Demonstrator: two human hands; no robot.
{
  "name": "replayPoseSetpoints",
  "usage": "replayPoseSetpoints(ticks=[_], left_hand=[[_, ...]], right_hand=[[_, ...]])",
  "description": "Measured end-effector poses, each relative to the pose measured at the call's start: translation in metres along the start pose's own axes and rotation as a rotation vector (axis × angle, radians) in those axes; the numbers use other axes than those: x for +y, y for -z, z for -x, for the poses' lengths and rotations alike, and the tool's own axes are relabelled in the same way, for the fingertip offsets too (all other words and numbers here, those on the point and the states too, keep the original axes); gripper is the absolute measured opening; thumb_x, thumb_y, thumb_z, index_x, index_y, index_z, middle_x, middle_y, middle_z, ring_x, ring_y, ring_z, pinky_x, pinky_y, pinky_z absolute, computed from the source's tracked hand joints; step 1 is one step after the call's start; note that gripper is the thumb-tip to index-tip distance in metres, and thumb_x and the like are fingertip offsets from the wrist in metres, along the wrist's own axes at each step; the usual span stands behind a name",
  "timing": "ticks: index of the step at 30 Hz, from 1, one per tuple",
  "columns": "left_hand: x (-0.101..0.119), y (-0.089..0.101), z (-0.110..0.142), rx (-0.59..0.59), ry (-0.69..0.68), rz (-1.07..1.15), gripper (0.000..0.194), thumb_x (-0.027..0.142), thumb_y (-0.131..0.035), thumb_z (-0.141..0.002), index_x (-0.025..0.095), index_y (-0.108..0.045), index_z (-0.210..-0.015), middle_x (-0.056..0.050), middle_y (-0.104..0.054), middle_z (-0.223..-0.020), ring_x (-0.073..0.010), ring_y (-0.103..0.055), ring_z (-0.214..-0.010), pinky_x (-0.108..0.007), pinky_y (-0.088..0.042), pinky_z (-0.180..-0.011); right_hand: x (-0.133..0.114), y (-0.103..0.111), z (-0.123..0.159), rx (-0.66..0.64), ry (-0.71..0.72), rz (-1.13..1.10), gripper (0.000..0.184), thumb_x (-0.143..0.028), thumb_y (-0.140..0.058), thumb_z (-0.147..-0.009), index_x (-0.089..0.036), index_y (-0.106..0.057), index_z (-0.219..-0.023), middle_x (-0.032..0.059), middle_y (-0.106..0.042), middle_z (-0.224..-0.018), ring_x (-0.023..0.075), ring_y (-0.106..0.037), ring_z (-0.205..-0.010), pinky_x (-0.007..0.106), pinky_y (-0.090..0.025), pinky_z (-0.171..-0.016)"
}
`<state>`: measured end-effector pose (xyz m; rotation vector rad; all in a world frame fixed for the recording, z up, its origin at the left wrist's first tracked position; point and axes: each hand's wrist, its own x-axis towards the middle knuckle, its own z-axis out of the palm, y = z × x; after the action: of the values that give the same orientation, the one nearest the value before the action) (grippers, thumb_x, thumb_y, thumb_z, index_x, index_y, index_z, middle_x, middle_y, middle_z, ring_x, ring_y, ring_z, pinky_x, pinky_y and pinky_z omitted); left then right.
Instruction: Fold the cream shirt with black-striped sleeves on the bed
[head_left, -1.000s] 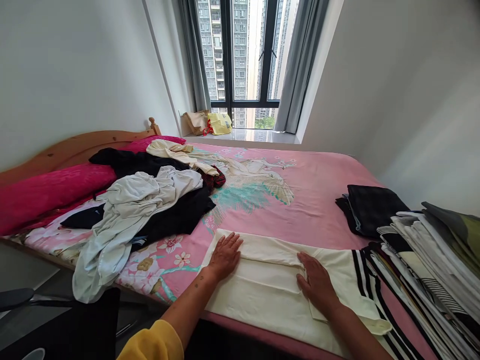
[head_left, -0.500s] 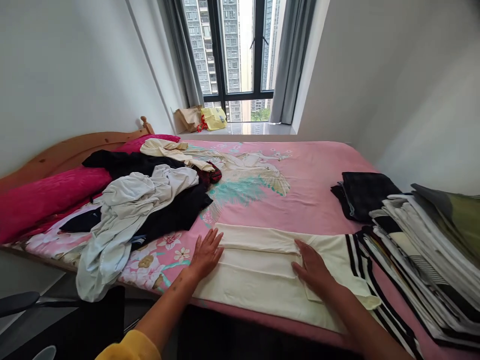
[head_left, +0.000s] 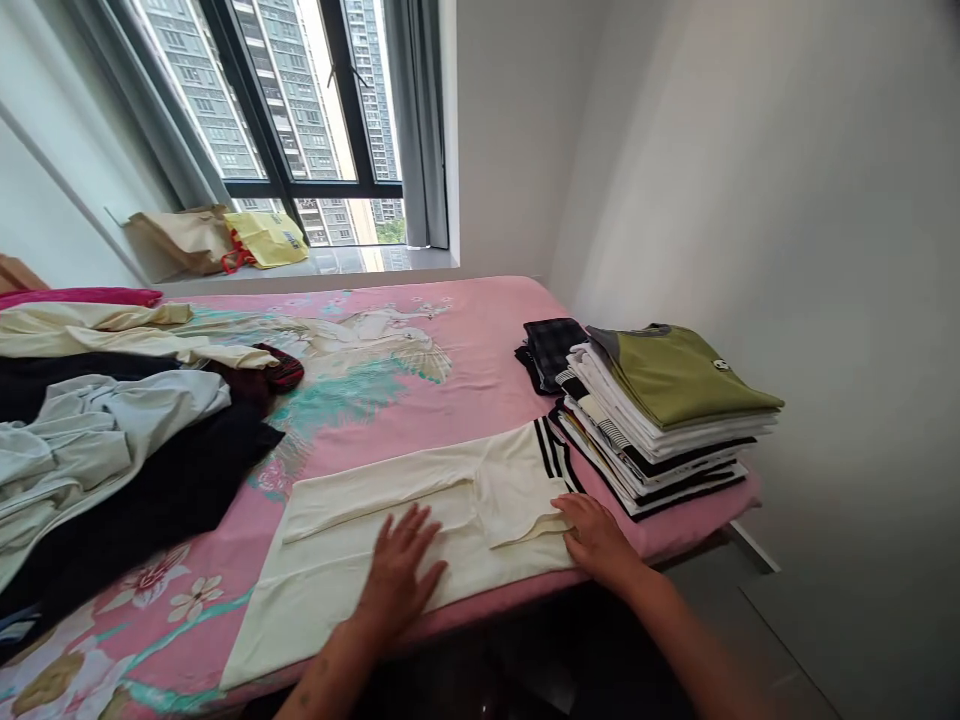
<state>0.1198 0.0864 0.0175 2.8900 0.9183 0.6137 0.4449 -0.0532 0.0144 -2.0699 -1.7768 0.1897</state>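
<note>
A cream shirt with a black-striped band at its right end lies along the bed's near edge. One long side is folded inward, with a sleeve lying on top. My left hand is over the middle of the shirt, palm down, fingers spread, holding nothing. At the right end, my right hand rests at the sleeve's edge. Its fingers touch the cloth and the thumb stands apart from them.
A tall stack of folded clothes, olive shirt on top, stands right of the shirt, with folded dark clothes behind it. Loose clothes lie heaped at left. Bags sit on the windowsill. The bed's edge runs close below my hands.
The view has swung right. My left hand has left the shirt's left end for its middle. My right hand has moved right along it to the sleeve's edge.
</note>
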Motion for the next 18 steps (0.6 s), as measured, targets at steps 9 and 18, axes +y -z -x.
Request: replayPoseSetpoints(ticks=[9,18], left_hand=[[0.093,-0.031,-0.067,-0.141,0.035,0.108,0.041,0.008,-0.046,-0.072,0.022,-0.056,-0.110,-0.006,-0.060,-0.119,-0.0238,-0.048,-0.119,-0.047,-0.027,-0.106],[0.088,-0.012,-0.085,-0.206,0.003,0.087,0.022,0.010,-0.040,-0.079,0.021,-0.056,-0.088,-0.004,-0.068,-0.091,-0.0201,-0.061,-0.090,-0.042,-0.038,-0.092]], right_hand=[[0.016,0.003,-0.001,0.101,0.049,-0.020,0.054,-0.001,-0.043,-0.059,-0.021,-0.056,-0.107,0.0065,-0.055,-0.116,0.0206,-0.044,-0.115,0.036,-0.035,-0.099],[0.024,0.016,-0.014,0.212,0.102,-0.074,0.018,-0.012,-0.046,-0.083,-0.019,-0.058,-0.094,0.0056,-0.062,-0.094,0.0192,-0.052,-0.095,0.035,-0.040,-0.087]])
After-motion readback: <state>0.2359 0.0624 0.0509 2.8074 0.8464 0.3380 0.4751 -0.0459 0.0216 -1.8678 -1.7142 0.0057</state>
